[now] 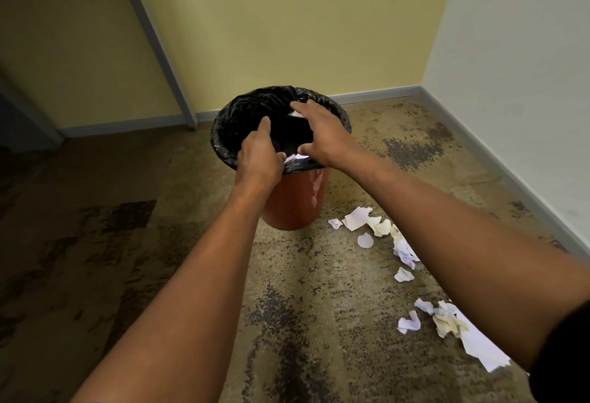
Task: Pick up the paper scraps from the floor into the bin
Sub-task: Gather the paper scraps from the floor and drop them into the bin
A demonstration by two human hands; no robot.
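Both hands are held over the mouth of the bin (295, 204), a red-brown round tub lined with a black bag (242, 115) folded over its rim. The bin stands on a mottled floor (191, 275) near the corner where a yellow wall (287, 19) meets a white wall (526, 51).

The left hand (258, 157) is seen above the near rim, index finger stretched forward over the opening, the other fingers curled under. A small white scrap (295, 157) is glimpsed at its fingertips by the rim; whether it is pinched or merely lying on the liner cannot be told.

The right hand (322, 134) is spread wide over the opening, fingers straight and splayed, thumb apart; nothing is held in it. A sliver of white paper (296, 114) is noted just under its fingers, inside the bag.

Paper scraps (380, 227) are left scattered on the floor to the right of the bin, white and cream, torn and crumpled. A second cluster (447, 323) lies nearer the camera, partly hidden by the right forearm.
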